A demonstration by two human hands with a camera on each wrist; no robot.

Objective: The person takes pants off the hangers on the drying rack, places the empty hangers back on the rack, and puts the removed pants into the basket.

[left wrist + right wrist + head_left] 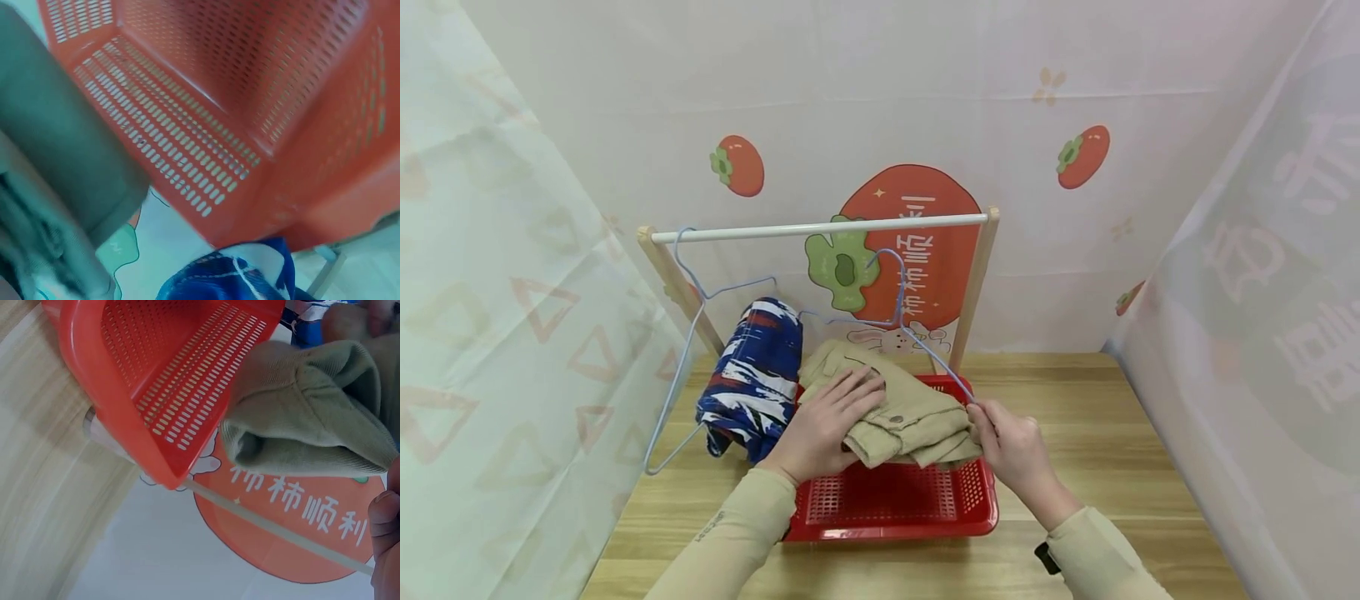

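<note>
Khaki trousers (917, 408), folded over a blue wire hanger (936, 354), are held above a red basket (898, 532). My left hand (827, 421) grips their left part, fingers spread over the top and thumb low at the edge. At the other end my right hand (1015, 442) pinches the hanger's lower corner beside the cloth. That hanger's hook stands below the rail. In the right wrist view the trousers (300, 419) show open folds, and curled right-hand fingers (386, 512) appear at the edge. The left wrist view shows no clear part of the left hand.
A clothes rack with a white rail (820, 227) and wooden posts (973, 292) stands behind the basket. On its left hangs another blue hanger (681, 367) with a blue, white and red patterned garment (756, 375). Printed cloth walls surround the wooden tabletop (1097, 467).
</note>
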